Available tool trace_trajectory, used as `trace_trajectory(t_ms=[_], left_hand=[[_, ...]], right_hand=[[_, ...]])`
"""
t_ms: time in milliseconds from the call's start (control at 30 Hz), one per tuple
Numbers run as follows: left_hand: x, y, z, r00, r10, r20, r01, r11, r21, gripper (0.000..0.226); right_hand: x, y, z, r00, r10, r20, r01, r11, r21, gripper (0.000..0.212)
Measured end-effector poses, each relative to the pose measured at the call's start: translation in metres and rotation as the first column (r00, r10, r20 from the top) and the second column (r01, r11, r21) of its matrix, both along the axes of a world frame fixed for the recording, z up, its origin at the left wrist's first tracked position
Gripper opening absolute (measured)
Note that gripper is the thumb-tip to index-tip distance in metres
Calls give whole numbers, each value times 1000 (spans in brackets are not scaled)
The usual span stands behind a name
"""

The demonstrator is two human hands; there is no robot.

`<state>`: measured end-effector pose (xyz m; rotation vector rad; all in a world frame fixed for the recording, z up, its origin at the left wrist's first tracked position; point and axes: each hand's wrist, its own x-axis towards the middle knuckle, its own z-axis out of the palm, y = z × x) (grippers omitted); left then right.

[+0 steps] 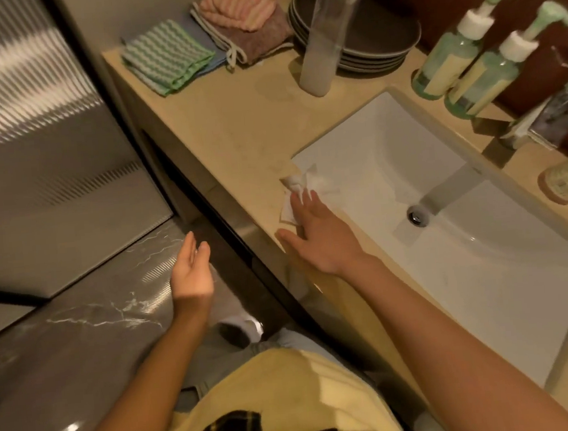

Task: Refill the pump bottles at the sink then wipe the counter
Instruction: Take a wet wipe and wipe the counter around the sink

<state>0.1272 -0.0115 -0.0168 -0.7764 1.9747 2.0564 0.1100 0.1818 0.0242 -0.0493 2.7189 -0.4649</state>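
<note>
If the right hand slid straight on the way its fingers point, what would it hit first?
The crumpled white tissue at the sink corner; fingertips of the right hand seem to touch it, though depth is unclear.

I see the sink (484,249) set into the counter (233,127), with two pump bottles (450,49) side by side on the back edge behind it, left of the faucet (562,112). Folded cloths (165,57) lie at the counter's left end; right of them a tall bottle (325,39) stands before stacked plates (384,45). A crumpled paper (294,193) sits at the sink's front left corner.
</note>
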Motion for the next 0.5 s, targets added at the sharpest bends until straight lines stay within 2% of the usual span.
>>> trace_trajectory(t_ms=[100, 233, 333, 500], left_hand=[[6, 6, 6, 1000, -11, -3, 11, 999, -42, 44], [16, 26, 10, 996, -85, 8, 85, 994, -71, 44], [20, 46, 14, 985, -174, 13, 174, 982, -66, 47], [31, 87, 13, 939, -344, 0, 344, 939, -13, 57]], right_hand=[[0, -13, 0, 994, 111, 7, -111, 994, -23, 70], [24, -12, -1, 984, 167, -57, -170, 984, -54, 66], [56, -3, -4, 981, 179, -74, -185, 979, -81, 63], [119, 42, -2, 992, 104, -72, -109, 991, -78, 58]])
